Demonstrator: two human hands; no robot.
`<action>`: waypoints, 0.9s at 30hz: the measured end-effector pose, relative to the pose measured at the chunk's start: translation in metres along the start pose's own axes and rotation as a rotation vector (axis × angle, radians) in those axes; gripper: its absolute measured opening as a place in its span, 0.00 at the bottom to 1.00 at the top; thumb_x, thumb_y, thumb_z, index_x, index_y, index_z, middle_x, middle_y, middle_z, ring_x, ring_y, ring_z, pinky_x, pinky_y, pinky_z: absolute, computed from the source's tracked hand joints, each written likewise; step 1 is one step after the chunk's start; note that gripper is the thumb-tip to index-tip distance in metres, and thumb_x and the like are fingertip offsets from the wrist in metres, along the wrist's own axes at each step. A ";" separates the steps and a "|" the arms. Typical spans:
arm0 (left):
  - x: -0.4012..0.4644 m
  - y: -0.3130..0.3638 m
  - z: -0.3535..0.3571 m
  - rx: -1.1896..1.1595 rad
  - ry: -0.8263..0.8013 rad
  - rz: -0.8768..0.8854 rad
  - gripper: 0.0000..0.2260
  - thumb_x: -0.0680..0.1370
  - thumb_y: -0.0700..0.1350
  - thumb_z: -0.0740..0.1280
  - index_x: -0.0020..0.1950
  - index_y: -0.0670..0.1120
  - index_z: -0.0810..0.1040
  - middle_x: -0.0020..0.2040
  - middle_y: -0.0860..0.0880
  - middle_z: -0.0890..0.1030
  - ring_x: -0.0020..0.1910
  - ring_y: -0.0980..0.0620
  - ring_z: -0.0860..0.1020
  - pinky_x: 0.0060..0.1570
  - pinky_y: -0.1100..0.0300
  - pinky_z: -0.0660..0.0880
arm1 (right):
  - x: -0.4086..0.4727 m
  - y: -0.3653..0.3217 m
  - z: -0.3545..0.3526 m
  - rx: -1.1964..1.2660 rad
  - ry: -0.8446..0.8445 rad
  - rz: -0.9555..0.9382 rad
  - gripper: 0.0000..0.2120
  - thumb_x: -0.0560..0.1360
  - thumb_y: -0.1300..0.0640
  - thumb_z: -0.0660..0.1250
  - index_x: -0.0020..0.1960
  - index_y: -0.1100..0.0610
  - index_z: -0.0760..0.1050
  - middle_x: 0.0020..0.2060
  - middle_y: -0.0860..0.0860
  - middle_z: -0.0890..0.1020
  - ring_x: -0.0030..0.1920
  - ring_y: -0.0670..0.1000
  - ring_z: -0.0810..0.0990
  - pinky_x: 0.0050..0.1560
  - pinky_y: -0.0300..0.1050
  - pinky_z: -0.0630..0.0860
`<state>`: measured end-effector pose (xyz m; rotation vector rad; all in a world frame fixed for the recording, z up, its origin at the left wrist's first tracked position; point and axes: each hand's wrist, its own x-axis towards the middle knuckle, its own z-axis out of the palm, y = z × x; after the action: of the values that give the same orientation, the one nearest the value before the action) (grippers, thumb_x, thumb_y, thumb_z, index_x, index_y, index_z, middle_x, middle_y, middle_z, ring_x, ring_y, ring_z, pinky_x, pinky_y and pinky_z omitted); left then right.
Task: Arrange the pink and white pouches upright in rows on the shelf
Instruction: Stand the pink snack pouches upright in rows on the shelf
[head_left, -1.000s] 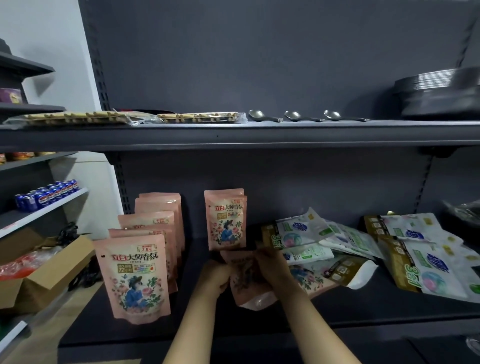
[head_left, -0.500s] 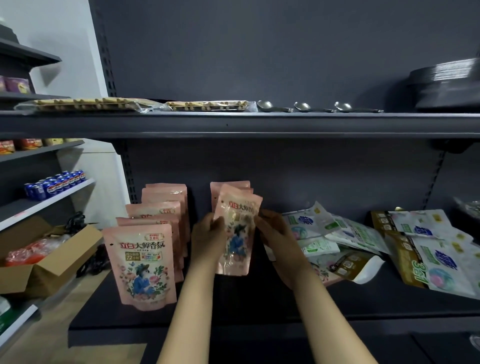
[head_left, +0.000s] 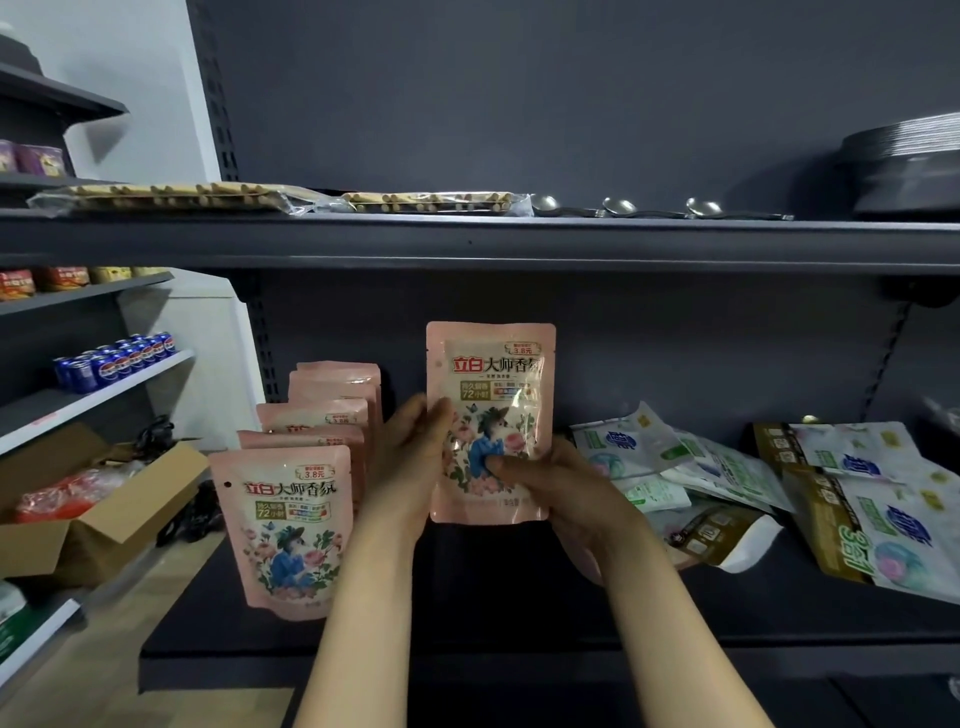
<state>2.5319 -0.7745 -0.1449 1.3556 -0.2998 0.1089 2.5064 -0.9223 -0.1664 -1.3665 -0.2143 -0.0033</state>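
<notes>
Second pink row under way: a pouch held upright above the shelf, not yet set down.

The left hand (head_left: 413, 457) and right hand (head_left: 550, 486) pinch one pink pouch (head_left: 491, 421) by its sides, clear of the lower shelf (head_left: 519, 618); it likely needs lowering straight down, level with the standing pink row (head_left: 291, 525) just left of the left hand. Right of the right hand, white pouches (head_left: 737, 467) lie in a heap. Far left, a cardboard box (head_left: 104, 525) holds red packets.
</notes>
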 end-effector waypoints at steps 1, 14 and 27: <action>0.000 0.000 -0.001 0.068 -0.038 -0.004 0.04 0.77 0.48 0.65 0.48 0.55 0.78 0.48 0.53 0.84 0.49 0.53 0.82 0.49 0.53 0.79 | 0.001 0.001 0.000 0.009 0.028 0.001 0.14 0.73 0.68 0.67 0.58 0.65 0.76 0.54 0.60 0.83 0.54 0.57 0.82 0.57 0.51 0.79; 0.022 -0.063 0.005 0.642 0.025 0.002 0.21 0.76 0.44 0.67 0.66 0.47 0.65 0.60 0.51 0.76 0.54 0.54 0.76 0.44 0.68 0.72 | 0.046 0.026 -0.013 -0.979 0.328 0.026 0.12 0.76 0.50 0.65 0.53 0.58 0.77 0.50 0.54 0.82 0.50 0.53 0.80 0.48 0.41 0.73; 0.048 -0.098 0.002 0.499 0.117 -0.138 0.19 0.75 0.39 0.68 0.63 0.43 0.65 0.53 0.50 0.75 0.47 0.53 0.75 0.36 0.70 0.70 | 0.092 0.058 -0.012 -1.072 0.358 0.228 0.23 0.73 0.43 0.64 0.60 0.58 0.74 0.55 0.55 0.81 0.55 0.57 0.80 0.55 0.48 0.76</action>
<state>2.6018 -0.8018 -0.2238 1.8521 -0.0791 0.1537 2.6061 -0.9111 -0.2109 -2.4137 0.3019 -0.1944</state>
